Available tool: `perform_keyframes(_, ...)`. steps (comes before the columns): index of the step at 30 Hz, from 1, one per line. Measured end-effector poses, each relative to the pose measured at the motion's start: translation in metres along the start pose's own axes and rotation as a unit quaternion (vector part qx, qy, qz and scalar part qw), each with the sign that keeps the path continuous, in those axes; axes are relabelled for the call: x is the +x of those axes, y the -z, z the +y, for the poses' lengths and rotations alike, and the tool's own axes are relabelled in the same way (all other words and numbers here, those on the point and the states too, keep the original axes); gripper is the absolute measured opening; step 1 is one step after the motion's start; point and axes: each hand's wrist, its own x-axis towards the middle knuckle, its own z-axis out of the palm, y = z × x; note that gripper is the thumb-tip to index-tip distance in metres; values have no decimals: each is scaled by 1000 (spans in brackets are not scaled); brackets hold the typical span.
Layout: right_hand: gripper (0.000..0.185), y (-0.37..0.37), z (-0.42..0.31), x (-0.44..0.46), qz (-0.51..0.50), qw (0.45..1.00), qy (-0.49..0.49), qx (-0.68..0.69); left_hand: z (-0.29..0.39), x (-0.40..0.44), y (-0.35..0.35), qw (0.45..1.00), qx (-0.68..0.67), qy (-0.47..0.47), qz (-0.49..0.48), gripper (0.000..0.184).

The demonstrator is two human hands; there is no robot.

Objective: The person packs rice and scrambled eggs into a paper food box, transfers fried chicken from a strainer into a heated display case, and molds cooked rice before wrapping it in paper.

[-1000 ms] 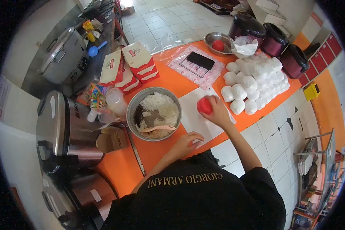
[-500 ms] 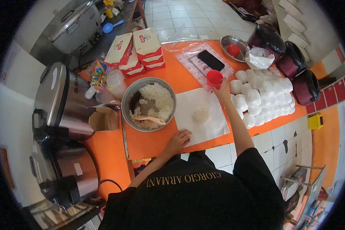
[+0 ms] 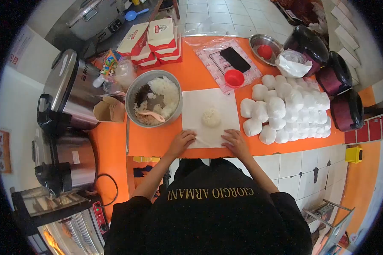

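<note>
A round mound of white rice (image 3: 211, 117) lies on a square sheet of white paper (image 3: 195, 102) on the orange table. At the sheet's near left corner is my left hand (image 3: 183, 141), fingers bent on its edge. My right hand (image 3: 235, 143) touches the near right corner in the same way. Whether either hand pinches the paper is too small to tell. The red cup (image 3: 234, 78) stands on the pink patterned sheet beside a black phone (image 3: 235, 59). To the left, a metal bowl (image 3: 179, 102) holds rice and a pink spoon (image 3: 152, 115).
Many wrapped white bundles (image 3: 276, 108) are piled at the right. Behind them stand a steel bowl (image 3: 259, 40) with a red item and dark rice cookers (image 3: 336, 76). Red and white boxes (image 3: 161, 36) are at the back left; large cookers (image 3: 68, 97) stand at the left.
The red cup has come off the rice and now stands on the pink sheet, released by my right hand. That hand has moved back to the paper's near edge. The view has shifted.
</note>
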Motion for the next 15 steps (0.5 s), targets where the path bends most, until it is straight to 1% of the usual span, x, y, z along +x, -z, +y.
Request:
perform_keyframes(3, 30, -1, 9, 2, -2, 1000, 0, 8, 3, -3, -4, 999, 13, -14, 27, 13)
perform_keyframes(4, 30, 0, 11, 3, -2, 1000, 2, 9, 6, -4, -5, 999, 5, 3, 32, 15)
perform_keyframes(6, 21, 1, 15, 9, -14, 999, 29, 18, 20, 1, -3, 999, -1, 20, 40, 16)
perform_keyframes(8, 17, 5, 12, 16, -13, 1000, 21, 18, 42, 6, -2, 996, 69, -13, 51, 26)
perform_keyframes(9, 14, 9, 8, 20, -12, 1000, 12, 17, 55, 12, 0, 996, 71, -11, 52, 26)
perform_keyframes(11, 17, 15, 1, 29, -4, 1000, 3, 4, 76, 23, -1, 994, 104, -13, 34, 37)
perform_keyframes(12, 19, 20, -2, 32, 6, 1000, -9, -12, 78, 26, -4, 994, 106, -11, 35, 37)
perform_keyframes(13, 19, 27, -6, 31, 4, 1000, -6, -10, 80, 28, -6, 985, 160, 15, 69, 42)
perform_keyframes(14, 24, 35, -14, 29, 10, 999, 16, -40, 80, 28, -7, 971, 213, 41, 102, 47)
perform_keyframes(15, 28, 39, -18, 27, 16, 997, 38, -70, 76, 25, -7, 970, 215, 41, 103, 47)
